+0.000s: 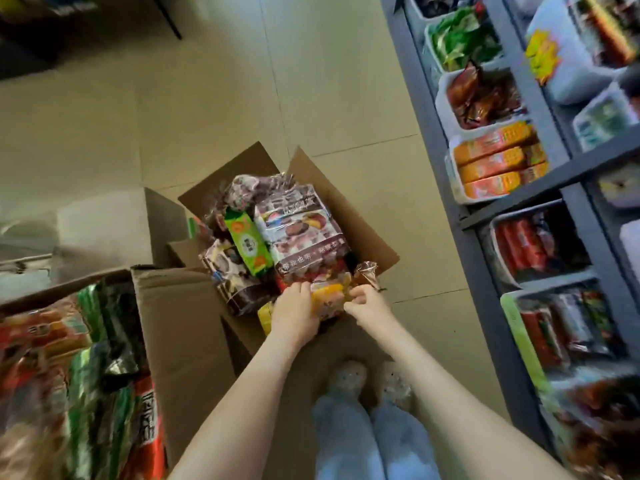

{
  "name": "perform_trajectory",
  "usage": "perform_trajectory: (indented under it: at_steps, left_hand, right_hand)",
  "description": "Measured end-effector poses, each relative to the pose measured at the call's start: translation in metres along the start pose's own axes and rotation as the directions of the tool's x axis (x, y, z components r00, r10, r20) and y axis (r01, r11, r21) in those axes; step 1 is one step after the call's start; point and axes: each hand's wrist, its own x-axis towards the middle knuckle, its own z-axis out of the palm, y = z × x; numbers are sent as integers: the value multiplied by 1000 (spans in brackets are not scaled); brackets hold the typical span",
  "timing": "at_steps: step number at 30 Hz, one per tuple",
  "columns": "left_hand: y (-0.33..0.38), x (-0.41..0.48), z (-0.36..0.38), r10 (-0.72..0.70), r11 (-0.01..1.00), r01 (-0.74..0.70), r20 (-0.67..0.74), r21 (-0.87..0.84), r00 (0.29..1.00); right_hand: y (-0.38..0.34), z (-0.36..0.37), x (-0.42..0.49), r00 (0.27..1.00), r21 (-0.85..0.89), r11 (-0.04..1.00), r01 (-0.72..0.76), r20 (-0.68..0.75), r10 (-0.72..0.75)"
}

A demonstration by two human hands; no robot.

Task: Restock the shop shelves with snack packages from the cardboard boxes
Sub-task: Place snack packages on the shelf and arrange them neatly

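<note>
An open cardboard box point(367, 233) stands on the floor in front of me, filled with snack packages. At its near edge lies a yellow-orange package point(329, 296). My left hand point(294, 313) grips its left side, and my right hand point(367, 301) pinches its right edge. Behind it lie a large brown-and-white package point(298, 226) and a green package point(247, 245). The dark grey shop shelves point(481, 271) rise on the right, holding white bins of snacks.
A second open cardboard box point(180, 327) at the lower left holds red and green packages. A white bin of orange packs point(498, 161) sits on a shelf. Tiled floor point(207, 116) stretches beyond the boxes. My feet point(367, 379) stand just behind the box flap.
</note>
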Motion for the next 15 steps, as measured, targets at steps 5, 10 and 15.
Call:
perform_trajectory:
  at_steps: [5, 10, 15]
  left_hand:
    - [-9, 35, 51, 74, 955, -71, 1, 288, 997]
    - [-6, 25, 30, 96, 971, -87, -30, 221, 995]
    - [12, -21, -42, -23, 971, 1, -92, -237, 995]
  right_hand:
    - [44, 11, 28, 994, 16, 994, -107, 7, 107]
    - [47, -10, 10, 983, 34, 984, -177, -41, 179]
    - [10, -34, -35, 990, 107, 987, -122, -54, 129]
